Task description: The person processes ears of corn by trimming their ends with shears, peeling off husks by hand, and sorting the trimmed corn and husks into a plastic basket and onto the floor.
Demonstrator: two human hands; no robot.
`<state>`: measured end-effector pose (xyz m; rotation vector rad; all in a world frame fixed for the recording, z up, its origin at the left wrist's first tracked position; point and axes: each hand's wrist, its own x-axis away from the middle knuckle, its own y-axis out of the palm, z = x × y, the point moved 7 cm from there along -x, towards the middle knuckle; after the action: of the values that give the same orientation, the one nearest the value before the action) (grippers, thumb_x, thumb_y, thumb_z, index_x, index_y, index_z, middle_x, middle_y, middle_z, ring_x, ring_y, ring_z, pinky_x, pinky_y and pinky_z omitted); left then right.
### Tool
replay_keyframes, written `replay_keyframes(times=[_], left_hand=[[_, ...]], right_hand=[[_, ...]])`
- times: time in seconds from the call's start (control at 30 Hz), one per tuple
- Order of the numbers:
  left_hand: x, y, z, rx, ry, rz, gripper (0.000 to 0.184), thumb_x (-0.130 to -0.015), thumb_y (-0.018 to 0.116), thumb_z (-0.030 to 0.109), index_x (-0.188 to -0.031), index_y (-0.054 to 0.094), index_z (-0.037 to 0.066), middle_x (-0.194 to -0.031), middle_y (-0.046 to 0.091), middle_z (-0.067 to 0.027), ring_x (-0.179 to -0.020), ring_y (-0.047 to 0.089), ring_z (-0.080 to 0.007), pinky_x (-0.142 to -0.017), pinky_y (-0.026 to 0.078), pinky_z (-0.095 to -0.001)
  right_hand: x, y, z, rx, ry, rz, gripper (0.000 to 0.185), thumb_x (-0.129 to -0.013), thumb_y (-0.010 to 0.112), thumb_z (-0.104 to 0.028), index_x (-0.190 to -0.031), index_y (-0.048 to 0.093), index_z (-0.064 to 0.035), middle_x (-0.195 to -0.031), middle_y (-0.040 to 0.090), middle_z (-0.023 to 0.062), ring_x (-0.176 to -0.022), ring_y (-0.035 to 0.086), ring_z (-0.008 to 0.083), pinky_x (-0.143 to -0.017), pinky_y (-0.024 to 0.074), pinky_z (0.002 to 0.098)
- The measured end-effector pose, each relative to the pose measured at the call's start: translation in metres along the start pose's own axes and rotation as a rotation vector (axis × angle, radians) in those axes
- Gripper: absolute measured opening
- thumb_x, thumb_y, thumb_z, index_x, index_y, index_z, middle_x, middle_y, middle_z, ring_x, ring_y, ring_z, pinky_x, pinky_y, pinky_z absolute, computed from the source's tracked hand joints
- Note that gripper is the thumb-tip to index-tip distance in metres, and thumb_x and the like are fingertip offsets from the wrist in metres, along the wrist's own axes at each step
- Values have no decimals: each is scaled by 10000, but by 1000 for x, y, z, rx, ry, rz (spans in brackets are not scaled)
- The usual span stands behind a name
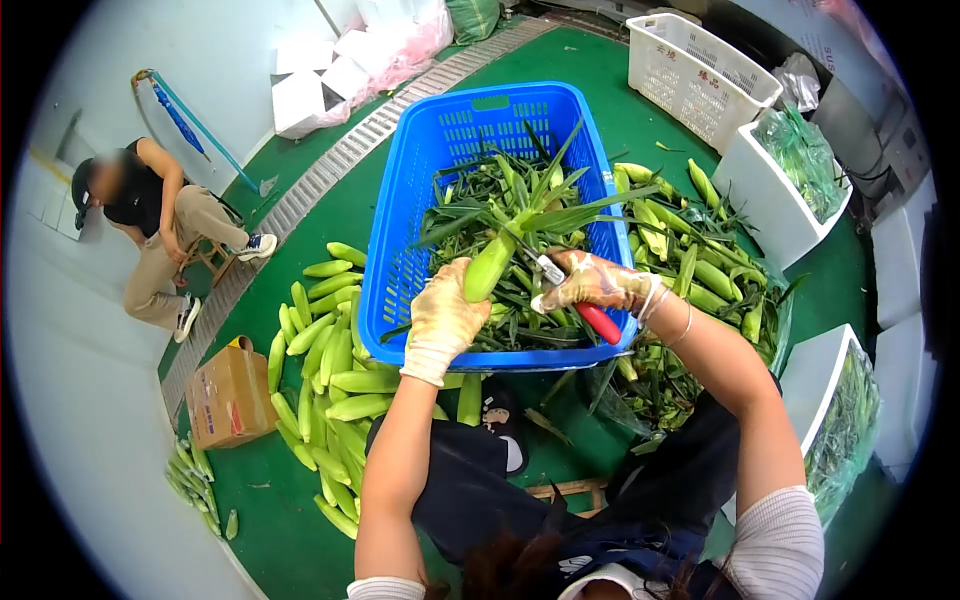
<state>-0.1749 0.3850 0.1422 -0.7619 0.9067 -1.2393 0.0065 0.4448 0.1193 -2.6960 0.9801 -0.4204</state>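
Observation:
In a stained work glove, my left hand [446, 308] is wrapped round the lower end of a green ear of corn [489, 267], whose long leaves fan out at the top. My right hand [597, 281], gloved too, grips red-handled pruning shears [600, 323]. The shears' metal blades reach the leafy end of the ear; whether they are closed on it I cannot tell. Both hands are above a blue plastic basket [385, 225] that holds a heap of cut green leaves [465, 215].
Trimmed corn ears [335, 370] are piled left of the basket, near a cardboard box [230, 397]. Untrimmed corn [715, 280] lies to the right. Beyond are a white crate [690, 90] and foam boxes [765, 180]. Another person [165, 215] sits at the left wall.

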Motion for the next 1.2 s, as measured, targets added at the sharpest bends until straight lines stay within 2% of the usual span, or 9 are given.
replay_keyframes(times=[0.2, 0.43, 0.57, 0.63, 0.7, 0.87, 1.03, 1.1, 1.2], left_hand=[[6, -12, -46, 520, -139, -24, 587, -679, 761, 168, -1193, 529, 7, -995, 661, -136, -876, 647, -234, -821, 508, -326], [24, -4, -32, 1308, -140, -581, 609, -605, 759, 156, -1141, 554, -47, -897, 658, -118, -797, 642, -191, -766, 529, -323], [38, -12, -43, 1436, -207, -657, 616, -574, 720, 239, -1086, 575, -71, -865, 651, -154, -762, 639, -238, -723, 531, -347], [51, -17, -55, 1444, -161, -708, 610, -591, 708, 251, -1083, 576, -84, -860, 647, -170, -734, 632, -241, -695, 520, -336], [74, -22, -76, 1323, -221, -654, 560, -627, 693, 223, -1086, 580, -78, -858, 649, -162, -723, 630, -246, -695, 517, -327], [141, -46, -225, 722, -711, -85, 410, -732, 673, 162, -1087, 601, -31, -923, 660, -125, -802, 639, -239, -723, 515, -355], [147, -34, -314, -163, -662, 49, 421, -742, 657, 86, -1137, 578, -37, -1012, 659, -209, -910, 622, -386, -817, 493, -421], [121, -56, -219, -523, -417, 542, 388, -797, 640, 102, -1137, 549, -60, -1140, 589, -227, -1031, 565, -366, -913, 438, -397], [115, -6, -54, 10, -286, 715, 191, -909, 542, 52, -1077, 570, -34, -1055, 592, -168, -973, 562, -273, -881, 449, -374]], right_hand=[[10, 4, 11, -55, 173, -60, 294, -794, 732, -258, -814, 549, -29, -659, 575, 41, -504, 565, 134, -474, 480, 294], [8, 49, -30, -78, -44, -348, 486, -745, 774, -378, -998, 527, -45, -861, 570, 39, -823, 535, 146, -756, 440, 302], [12, 67, -57, -212, 23, -238, 356, -751, 757, -323, -814, 566, -30, -695, 595, 35, -661, 568, 121, -621, 462, 289], [5, 71, -34, -181, -103, 163, 308, -764, 753, -305, -774, 584, -47, -637, 583, 37, -467, 536, 139, -464, 448, 283], [5, 48, -9, -692, 89, 289, 284, -786, 736, -284, -786, 587, -42, -618, 566, 34, -462, 533, 143, -450, 459, 286], [92, -15, 7, -347, 6, 300, 327, -775, 739, -285, -857, 532, -46, -710, 561, 23, -601, 546, 116, -569, 471, 293], [235, -86, 77, -687, 51, 783, 289, -814, 696, -219, -976, 591, -4, -719, 591, 30, -638, 594, 143, -596, 497, 293], [275, -100, 116, -783, 55, 870, 279, -840, 668, -204, -1006, 577, 1, -754, 604, 39, -658, 616, 162, -612, 510, 297], [320, -94, 138, -821, 0, 1114, 288, -859, 635, -213, -1041, 550, -8, -763, 601, 47, -675, 599, 156, -629, 479, 275]])
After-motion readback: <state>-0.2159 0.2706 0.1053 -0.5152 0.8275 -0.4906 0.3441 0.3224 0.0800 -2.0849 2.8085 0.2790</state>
